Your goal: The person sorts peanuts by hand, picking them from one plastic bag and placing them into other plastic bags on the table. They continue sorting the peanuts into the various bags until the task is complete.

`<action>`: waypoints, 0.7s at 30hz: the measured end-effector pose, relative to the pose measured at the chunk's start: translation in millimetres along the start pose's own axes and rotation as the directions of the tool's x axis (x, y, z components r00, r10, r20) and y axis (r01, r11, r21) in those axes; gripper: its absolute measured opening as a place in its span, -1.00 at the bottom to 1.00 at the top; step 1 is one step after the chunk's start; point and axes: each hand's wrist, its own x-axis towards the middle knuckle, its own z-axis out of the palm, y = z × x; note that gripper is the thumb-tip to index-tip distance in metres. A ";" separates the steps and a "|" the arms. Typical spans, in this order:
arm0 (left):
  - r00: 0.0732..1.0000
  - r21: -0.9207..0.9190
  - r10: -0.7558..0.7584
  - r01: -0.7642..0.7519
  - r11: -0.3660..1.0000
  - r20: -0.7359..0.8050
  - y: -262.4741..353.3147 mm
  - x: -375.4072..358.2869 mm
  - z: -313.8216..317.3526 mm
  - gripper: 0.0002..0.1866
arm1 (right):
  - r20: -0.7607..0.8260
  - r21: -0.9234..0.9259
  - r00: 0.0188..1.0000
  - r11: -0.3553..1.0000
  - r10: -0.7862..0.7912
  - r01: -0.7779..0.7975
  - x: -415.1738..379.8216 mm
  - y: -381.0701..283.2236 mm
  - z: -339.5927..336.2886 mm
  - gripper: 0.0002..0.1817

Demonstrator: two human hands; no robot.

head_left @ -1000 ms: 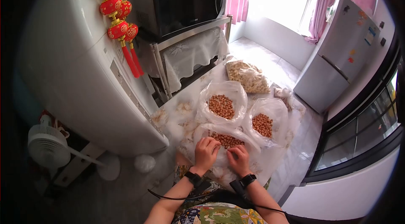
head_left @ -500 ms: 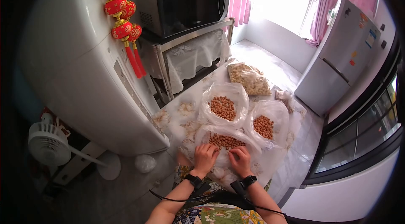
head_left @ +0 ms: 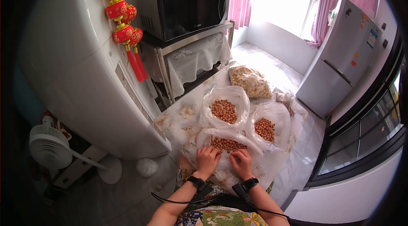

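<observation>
My left hand (head_left: 207, 158) and my right hand (head_left: 241, 160) are at the near edge of an open clear plastic bag (head_left: 204, 138) on the table. Small round reddish-brown nuts (head_left: 228, 144) lie inside it, just beyond my fingertips. Both hands have curled fingers with the tips drawn together; whatever they pinch is too small to make out. Behind this bag stands a second open bag (head_left: 241, 95) of similar nuts (head_left: 224, 111). A third open bag (head_left: 280, 117), also with nuts (head_left: 264, 129), is to the right.
A bulging bag of pale pieces (head_left: 250, 82) lies at the table's far end, near a small tied bag (head_left: 285, 98). A microwave (head_left: 193, 9) on a metal rack is beyond the table. A fridge (head_left: 340, 60) stands right, a white fan (head_left: 50, 146) left.
The view has tilted slightly, so the scene sits a little lower. My hands stay at the near bag with almost no movement of the fingers.
</observation>
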 end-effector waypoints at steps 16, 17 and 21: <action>0.996 -0.028 -0.021 0.019 0.999 -0.082 12.1 -3.9 8.5 -0.90 | -0.007 0.002 1.000 1.000 -0.017 0.017 -0.7 1.5 -0.1 -0.87; 0.994 -0.089 -0.030 0.021 0.996 -0.101 14.9 -3.7 9.6 -0.88 | -0.008 0.003 1.000 1.000 -0.016 0.016 -0.4 0.7 -0.2 -0.87; 0.992 -0.170 -0.057 0.037 0.985 -0.110 20.5 2.3 20.8 -0.84 | -0.008 0.019 0.999 0.999 -0.034 0.034 0.3 -4.1 -1.7 -0.84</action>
